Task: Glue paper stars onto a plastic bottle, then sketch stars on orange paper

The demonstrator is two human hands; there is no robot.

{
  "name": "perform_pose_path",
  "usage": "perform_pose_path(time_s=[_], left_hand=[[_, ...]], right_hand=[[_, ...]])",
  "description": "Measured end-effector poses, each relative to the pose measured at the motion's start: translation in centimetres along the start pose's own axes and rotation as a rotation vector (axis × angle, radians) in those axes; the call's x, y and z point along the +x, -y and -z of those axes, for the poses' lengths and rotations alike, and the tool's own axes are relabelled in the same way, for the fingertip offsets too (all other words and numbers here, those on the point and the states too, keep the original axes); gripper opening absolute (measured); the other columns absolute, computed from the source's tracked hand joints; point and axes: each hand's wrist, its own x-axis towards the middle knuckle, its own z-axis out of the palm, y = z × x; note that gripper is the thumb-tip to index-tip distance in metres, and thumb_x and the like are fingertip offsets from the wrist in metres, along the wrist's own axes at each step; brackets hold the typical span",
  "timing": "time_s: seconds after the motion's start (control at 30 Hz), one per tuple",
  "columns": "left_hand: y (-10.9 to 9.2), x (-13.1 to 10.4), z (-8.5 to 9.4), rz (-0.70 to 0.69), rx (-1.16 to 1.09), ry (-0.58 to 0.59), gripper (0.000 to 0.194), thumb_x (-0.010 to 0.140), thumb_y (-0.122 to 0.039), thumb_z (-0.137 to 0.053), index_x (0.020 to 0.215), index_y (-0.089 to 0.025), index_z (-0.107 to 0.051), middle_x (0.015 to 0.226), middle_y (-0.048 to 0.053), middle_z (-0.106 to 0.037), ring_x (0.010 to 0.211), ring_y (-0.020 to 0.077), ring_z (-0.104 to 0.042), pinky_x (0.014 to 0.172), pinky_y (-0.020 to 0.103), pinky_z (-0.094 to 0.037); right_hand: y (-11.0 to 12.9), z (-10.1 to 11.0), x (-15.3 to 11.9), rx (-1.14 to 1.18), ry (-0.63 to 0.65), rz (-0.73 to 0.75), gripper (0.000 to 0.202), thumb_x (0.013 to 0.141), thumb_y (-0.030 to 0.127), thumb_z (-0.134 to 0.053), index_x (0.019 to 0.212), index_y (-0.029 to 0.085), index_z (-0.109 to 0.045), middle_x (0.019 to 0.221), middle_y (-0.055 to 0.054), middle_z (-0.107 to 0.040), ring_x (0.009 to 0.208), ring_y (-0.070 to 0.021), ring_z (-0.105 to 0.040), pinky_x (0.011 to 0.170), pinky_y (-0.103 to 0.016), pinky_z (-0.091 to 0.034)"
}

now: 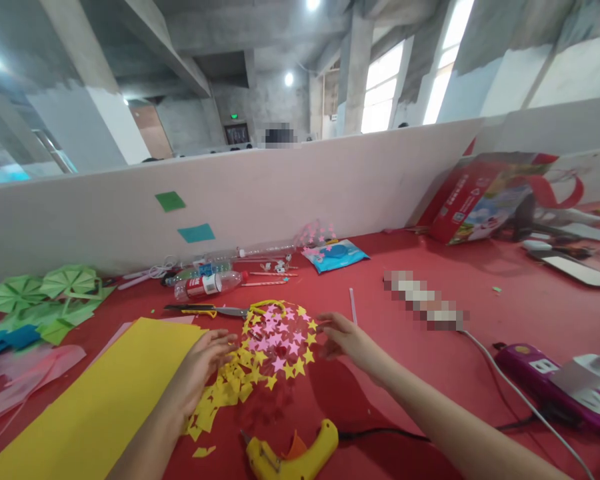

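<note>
A clear, rounded plastic piece covered with pink and yellow paper stars (279, 340) lies on the red table between my two hands. My left hand (211, 353) is by its left side, over yellow paper scraps (225, 390), with fingers loosely curved and apart. At the right edge of the star piece, my right hand (344, 335) reaches in with fingers spread and bent; whether the fingertips touch it I cannot tell. Neither hand grips anything that shows. Just behind the star piece lie scissors (230, 311). A yellow glue gun (293, 457) rests in front, near my body.
Yellow paper sheets (95, 393) lie at left, beside green folded paper (17, 293). Plastic bottles (210, 285) and a blue packet (336, 255) line the white partition (280, 193). A white cable (510, 380), purple device (530, 367) and red bag (473, 197) are at right.
</note>
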Motion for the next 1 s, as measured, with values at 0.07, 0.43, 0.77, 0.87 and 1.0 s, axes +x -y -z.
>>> perform_pose_path(time_s=[0.07, 0.43, 0.77, 0.87, 1.0], left_hand=[[0.3, 0.0, -0.8, 0.074, -0.037, 0.039, 0.021, 0.065, -0.012, -0.067, 0.086, -0.017, -0.065, 0.100, 0.010, -0.072, 0.085, 0.0208, -0.070, 0.073, 0.029, -0.056], [0.9, 0.3, -3.9, 0.190, -0.161, 0.255, 0.057, 0.053, 0.008, -0.054, 0.103, -0.017, -0.061, 0.104, 0.008, -0.069, 0.084, 0.0191, -0.071, 0.078, 0.030, -0.056], [1.9, -0.5, -6.1, 0.197, -0.201, 0.246, 0.067, 0.051, 0.010, -0.058, 0.110, -0.022, -0.058, 0.071, -0.006, -0.058, 0.066, 0.0110, -0.064, 0.070, 0.022, -0.051], [1.6, -0.8, -6.8, 0.159, -0.207, 0.231, 0.062, 0.053, 0.008, -0.063, 0.108, -0.021, -0.059, 0.072, -0.005, -0.059, 0.066, 0.0100, -0.062, 0.067, 0.020, -0.049], [1.1, -1.2, -7.8, 0.084, -0.215, 0.210, 0.053, 0.054, 0.002, -0.069, 0.102, -0.019, -0.060, 0.077, -0.002, -0.064, 0.074, 0.0127, -0.064, 0.072, 0.022, -0.049]], right_hand=[[0.7, 0.1, -0.5, 0.043, 0.022, -0.044, 0.028, 0.088, 0.037, -0.049, 0.110, 0.020, -0.051, 0.106, -0.009, -0.064, 0.069, -0.0160, -0.068, 0.063, -0.032, -0.057], [2.0, -1.7, 0.4, 0.366, 0.061, -0.255, 0.037, 0.099, 0.045, -0.036, 0.119, 0.018, -0.049, 0.086, -0.003, -0.062, 0.058, -0.0104, -0.058, 0.050, -0.022, -0.052], [2.0, -0.9, 1.0, 0.465, 0.057, -0.244, 0.032, 0.099, 0.044, -0.038, 0.105, 0.018, -0.056, 0.070, 0.002, -0.058, 0.057, -0.0096, -0.056, 0.051, -0.019, -0.047], [2.5, -0.6, 0.9, 0.501, 0.064, -0.230, 0.031, 0.100, 0.041, -0.036, 0.105, 0.017, -0.054, 0.070, 0.001, -0.058, 0.059, -0.0110, -0.058, 0.055, -0.022, -0.050], [3.2, -0.1, 0.7, 0.542, 0.048, -0.205, 0.032, 0.099, 0.042, -0.037, 0.107, 0.016, -0.052, 0.065, 0.002, -0.055, 0.061, -0.0129, -0.061, 0.061, -0.024, -0.053]])
